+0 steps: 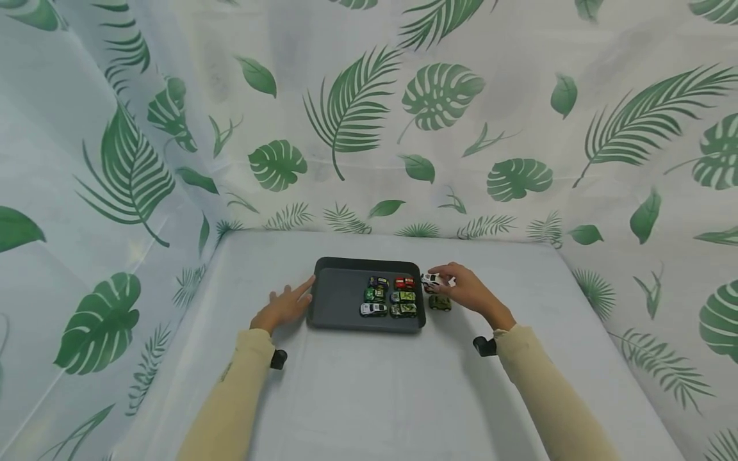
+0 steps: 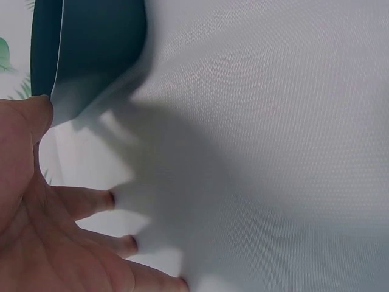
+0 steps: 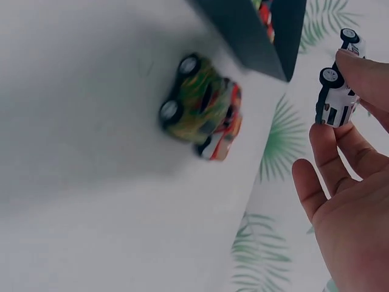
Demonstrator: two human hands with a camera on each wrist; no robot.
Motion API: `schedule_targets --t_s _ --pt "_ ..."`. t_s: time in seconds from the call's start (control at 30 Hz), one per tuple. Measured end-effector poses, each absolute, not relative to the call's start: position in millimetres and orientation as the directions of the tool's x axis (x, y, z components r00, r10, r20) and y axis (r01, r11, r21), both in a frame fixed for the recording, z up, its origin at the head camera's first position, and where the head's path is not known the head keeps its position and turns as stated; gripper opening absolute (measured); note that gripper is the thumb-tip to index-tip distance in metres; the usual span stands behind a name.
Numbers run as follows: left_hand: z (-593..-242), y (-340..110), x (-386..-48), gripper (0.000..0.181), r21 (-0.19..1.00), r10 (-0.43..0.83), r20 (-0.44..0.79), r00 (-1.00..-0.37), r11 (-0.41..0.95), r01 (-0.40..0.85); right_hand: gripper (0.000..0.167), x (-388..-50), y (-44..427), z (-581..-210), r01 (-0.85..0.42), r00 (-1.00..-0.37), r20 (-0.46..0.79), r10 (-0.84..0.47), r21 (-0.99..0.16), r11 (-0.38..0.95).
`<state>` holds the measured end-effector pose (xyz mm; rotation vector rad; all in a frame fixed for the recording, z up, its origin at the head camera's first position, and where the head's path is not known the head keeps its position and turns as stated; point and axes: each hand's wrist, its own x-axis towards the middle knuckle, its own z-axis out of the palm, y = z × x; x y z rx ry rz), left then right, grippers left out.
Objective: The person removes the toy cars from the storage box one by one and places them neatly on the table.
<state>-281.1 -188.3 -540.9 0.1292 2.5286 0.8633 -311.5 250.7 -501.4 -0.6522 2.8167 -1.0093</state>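
Observation:
My right hand (image 1: 469,292) pinches a white toy car (image 3: 338,97) between thumb and fingers, lifted just off the right end of a dark grey tray (image 1: 337,298). Below it on the table stand a camouflage toy car (image 1: 440,303) and, beside that one, a red-and-white toy car (image 3: 225,132). At the tray's left side is my left hand (image 1: 284,308), its fingers spread and the thumb touching the rim. Toy cars fill the right half of the tray, among them a silver-white car (image 1: 373,310), a red car (image 1: 404,282) and a green car (image 1: 375,294).
The tray lies on a white-covered table (image 1: 369,390). Behind and at the sides hang white sheets with green leaf prints (image 1: 340,121). Black wrist cameras (image 1: 485,346) sit on both forearms.

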Motion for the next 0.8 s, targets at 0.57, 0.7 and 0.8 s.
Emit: schedule_targets --t_s 0.57,0.7,0.8 --pt "-542 -188 -282 0.059 0.616 0.252 -0.387 -0.887 0.787 -0.045 0.031 -290 283 -533 -0.388 -0.892 0.067 -0.448 -0.623 0.679" --pt "-538 -187 -280 0.058 0.597 0.254 -0.393 -0.884 0.801 -0.035 0.031 -286 284 -543 -0.437 -0.868 0.080 -0.490 -0.592 0.677" --pt "-540 -188 -281 0.059 0.592 0.248 -0.397 -0.884 0.805 -0.040 0.030 -283 285 -548 -0.450 -0.864 0.069 -0.498 -0.548 0.705"
